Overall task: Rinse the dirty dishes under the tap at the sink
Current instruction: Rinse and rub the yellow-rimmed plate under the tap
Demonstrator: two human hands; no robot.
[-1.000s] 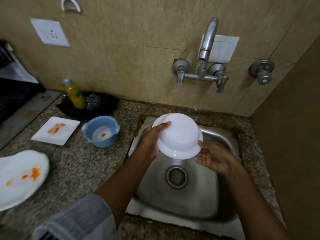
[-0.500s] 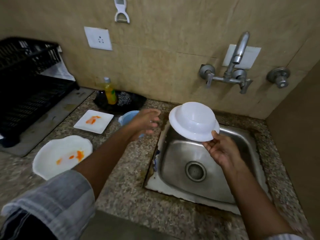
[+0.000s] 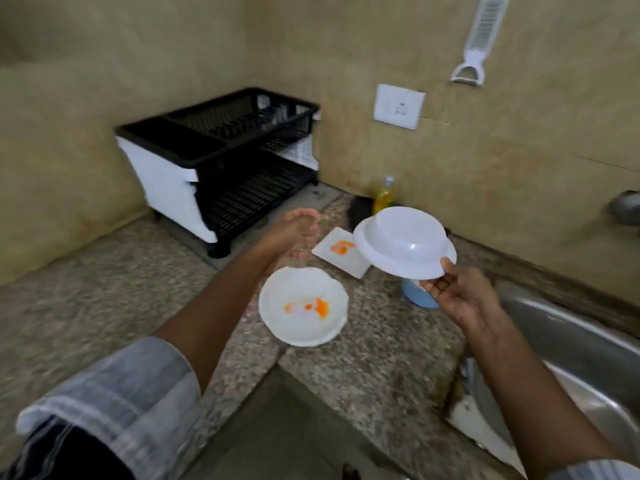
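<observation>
1. The counter [image 3: 104,306] is speckled stone and fills the lower half of the view, running into a corner of tan wall tiles.
2. The sink [image 3: 568,358], steel, shows only in part at the right edge.
3. The rack [image 3: 221,161], black with white sides and two tiers, stands in the corner on the counter, well apart from the sink.
4. The bowl [image 3: 403,242], white, is held upside down and tilted above the counter, left of the sink and in front of the bottle.
5. The round plate [image 3: 303,306], white with orange smears, lies on the counter below the left hand.
6. The square plate [image 3: 341,256], white with an orange smear, lies behind the round plate, partly hidden by the bowl.
7. The right hand [image 3: 457,296] pinches the bowl's near rim, thumb on top and fingers under it.
8. The left hand [image 3: 294,233] hovers over the counter between the rack and the bowl, holding nothing, fingers loosely curled; it is blurred.
9. The blue cup [image 3: 415,297] sits on the counter under the bowl, mostly hidden by the right hand.
10. The bottle [image 3: 382,195], yellow, stands by the wall behind the bowl.
11. The socket [image 3: 398,106] is on the wall; a white peeler [image 3: 481,39] hangs above it to the right.
</observation>
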